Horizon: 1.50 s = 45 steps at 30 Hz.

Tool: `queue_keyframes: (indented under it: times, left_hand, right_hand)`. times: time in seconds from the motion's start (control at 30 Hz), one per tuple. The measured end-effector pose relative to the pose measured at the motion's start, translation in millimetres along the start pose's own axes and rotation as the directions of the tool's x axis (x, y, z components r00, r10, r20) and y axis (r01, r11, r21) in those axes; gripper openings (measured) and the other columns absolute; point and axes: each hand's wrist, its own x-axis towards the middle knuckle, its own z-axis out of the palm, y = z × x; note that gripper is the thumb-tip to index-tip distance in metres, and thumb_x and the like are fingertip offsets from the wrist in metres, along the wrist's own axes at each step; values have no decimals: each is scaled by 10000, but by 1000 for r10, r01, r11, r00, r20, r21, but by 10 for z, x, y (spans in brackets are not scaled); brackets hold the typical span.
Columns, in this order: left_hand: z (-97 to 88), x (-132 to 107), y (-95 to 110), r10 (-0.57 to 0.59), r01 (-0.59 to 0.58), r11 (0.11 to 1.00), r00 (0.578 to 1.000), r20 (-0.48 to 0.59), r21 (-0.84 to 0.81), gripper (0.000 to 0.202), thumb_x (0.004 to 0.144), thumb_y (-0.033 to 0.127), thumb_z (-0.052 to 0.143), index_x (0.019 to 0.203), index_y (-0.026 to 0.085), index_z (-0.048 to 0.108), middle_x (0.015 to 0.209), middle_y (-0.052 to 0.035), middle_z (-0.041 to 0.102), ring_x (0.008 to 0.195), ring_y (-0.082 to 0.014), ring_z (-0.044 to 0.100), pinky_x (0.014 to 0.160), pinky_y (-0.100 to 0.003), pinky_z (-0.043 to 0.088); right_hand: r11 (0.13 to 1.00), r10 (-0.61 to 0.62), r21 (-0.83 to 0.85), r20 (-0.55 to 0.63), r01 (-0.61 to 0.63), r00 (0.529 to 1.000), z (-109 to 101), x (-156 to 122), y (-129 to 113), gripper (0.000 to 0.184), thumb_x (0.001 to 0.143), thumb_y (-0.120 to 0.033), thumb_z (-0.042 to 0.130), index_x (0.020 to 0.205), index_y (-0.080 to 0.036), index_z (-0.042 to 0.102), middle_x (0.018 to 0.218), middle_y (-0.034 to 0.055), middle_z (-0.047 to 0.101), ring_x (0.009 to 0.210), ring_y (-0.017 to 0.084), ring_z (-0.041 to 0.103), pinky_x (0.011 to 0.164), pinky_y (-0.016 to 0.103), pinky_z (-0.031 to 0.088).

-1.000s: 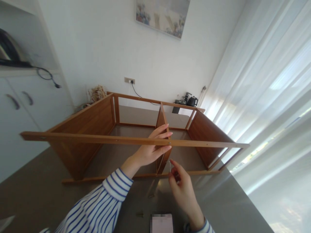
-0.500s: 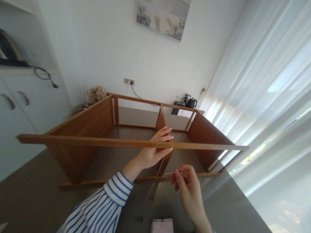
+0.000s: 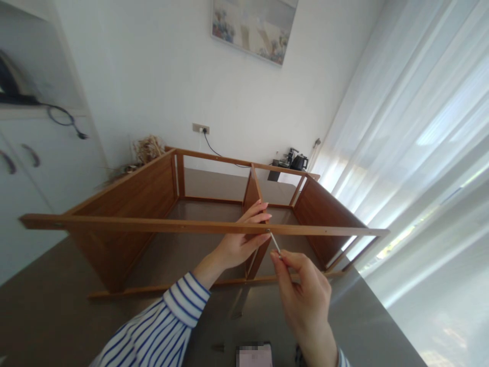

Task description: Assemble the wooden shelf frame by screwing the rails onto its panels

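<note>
A wooden shelf frame lies on its side, its front rail (image 3: pixel 137 223) running across the view. My left hand (image 3: pixel 239 247) is wrapped round this rail and the end of the middle shelf board (image 3: pixel 252 188), fingers above and thumb below. Between the thumb and fingers of my right hand (image 3: pixel 307 293) is a thin silvery hex key (image 3: pixel 275 244). Its tip meets the rail at a small screw head (image 3: pixel 268 231), just beside my left thumb.
The frame rests on a grey table (image 3: pixel 367 326). Small screws (image 3: pixel 237 315) and a pink phone (image 3: pixel 255 356) lie near the front edge. Dried flowers (image 3: pixel 148 149) and a black kettle (image 3: pixel 299 162) stand behind. White curtains (image 3: pixel 397 127) hang at the right.
My right hand has raised the hex key and turned it, bringing its tip from below the rail up to the screw head. My left hand keeps its hold.
</note>
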Motion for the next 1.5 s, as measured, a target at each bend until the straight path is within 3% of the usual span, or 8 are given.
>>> queue_keyframes:
  times: [0.43, 0.7, 1.03, 1.33, 1.5]
  left_hand:
    - [7, 8, -2, 22, -22, 1000, 999, -28, -6, 363, 856, 188, 608, 1212, 231, 550, 1394, -112, 462, 1368, -259, 346, 1122, -515, 315]
    - [14, -3, -10, 7, -8, 1000, 999, -35, -13, 332, 862, 219, 602, 1192, 228, 564, 1388, -112, 469, 1363, -269, 354, 1115, -526, 324]
    - [23, 3, -8, -1, -1, 999, 999, -46, -35, 320, 863, 225, 602, 1181, 225, 569, 1381, -115, 478, 1367, -272, 349, 1112, -530, 323]
    - [31, 3, -30, 5, -6, 1000, 999, -50, -25, 303, 861, 221, 605, 1162, 219, 578, 1380, -110, 481, 1363, -266, 358, 1116, -512, 326]
    - [32, 1, -32, 9, -10, 1000, 999, -54, -26, 303, 861, 224, 606, 1163, 223, 578, 1376, -107, 485, 1359, -263, 364, 1115, -514, 328]
  right_hand:
    - [996, -77, -46, 12, 78, 997, 45, 24, -35, 91, 848, -119, 628, 874, -190, 576, 797, 28, 702, 670, 118, 654, 620, 214, 529]
    - [977, -195, -77, 31, 196, 980, 57, 68, -58, 181, 824, -22, 612, 927, -164, 568, 844, 59, 694, 720, 132, 651, 657, 235, 528]
    - [924, -300, -193, 171, 331, 938, -10, 77, -58, 169, 853, -81, 610, 1002, -146, 565, 899, 78, 700, 768, 181, 635, 694, 308, 512]
    - [834, -353, -303, 350, 462, 868, -123, 208, -201, 79, 898, -89, 525, 882, -135, 587, 816, 82, 676, 796, 200, 611, 699, 324, 459]
    - [827, -276, -381, 364, 412, 890, -123, 258, -262, 174, 910, -119, 488, 755, -174, 547, 702, 42, 629, 660, 164, 561, 624, 305, 408]
